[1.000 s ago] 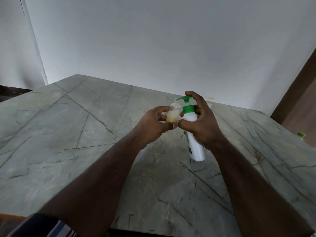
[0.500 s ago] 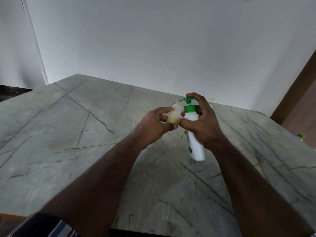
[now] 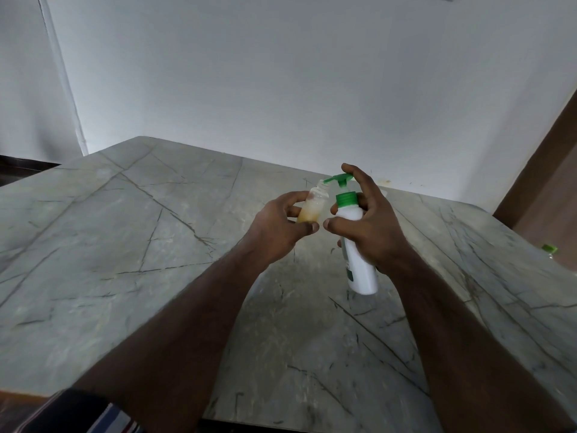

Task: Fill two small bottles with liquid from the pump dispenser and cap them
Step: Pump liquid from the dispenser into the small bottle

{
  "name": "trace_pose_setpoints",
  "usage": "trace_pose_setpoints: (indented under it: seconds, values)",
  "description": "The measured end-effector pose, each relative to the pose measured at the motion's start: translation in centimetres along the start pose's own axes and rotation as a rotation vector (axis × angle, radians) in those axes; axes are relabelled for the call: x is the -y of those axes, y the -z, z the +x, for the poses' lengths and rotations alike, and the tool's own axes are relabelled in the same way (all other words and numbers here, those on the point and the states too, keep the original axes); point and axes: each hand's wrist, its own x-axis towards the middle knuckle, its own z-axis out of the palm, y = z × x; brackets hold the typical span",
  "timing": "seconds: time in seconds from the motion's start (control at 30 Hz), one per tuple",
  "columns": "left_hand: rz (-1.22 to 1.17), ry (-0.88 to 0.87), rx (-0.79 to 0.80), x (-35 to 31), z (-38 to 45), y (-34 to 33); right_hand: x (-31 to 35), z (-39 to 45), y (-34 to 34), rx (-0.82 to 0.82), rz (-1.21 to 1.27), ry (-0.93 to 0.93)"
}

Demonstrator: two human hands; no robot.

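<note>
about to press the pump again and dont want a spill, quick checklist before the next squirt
1. Small bottle held firmly in left hand: ok.
2. Bottle mouth uncapped under green nozzle: ok.
3. Nozzle tip exactly over the opening: cannot tell.
4. Right hand grips pump dispenser, finger on pump head: ok.
5. Room left in bottle, amber liquid only in the lower part: ok.
6. Dispenser lifted clear of the table: cannot tell.
</note>
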Motion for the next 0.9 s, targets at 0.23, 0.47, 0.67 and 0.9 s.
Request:
trace_pose_setpoints:
  seconds: [0.23, 0.47, 0.67, 0.9]
  values:
    - [0.045, -0.001, -0.029, -0.2, 0.0, 0.0, 0.7, 0.2, 0.5, 0.076, -0.065, -0.025]
    - [0.018, -0.008, -0.051, 0.0, 0.1, 0.1, 1.2, 0.3, 0.3, 0.088, 0.014, 0.004]
    - [-0.022, -0.018, -0.073, -0.2, 0.2, 0.1, 0.2, 0.0, -0.3, 0.073, 0.159, 0.034]
    - [-0.039, -0.044, -0.044, -0.5, 0.1, 0.0, -0.9, 0.0, -1.0, -0.029, 0.202, 0.089]
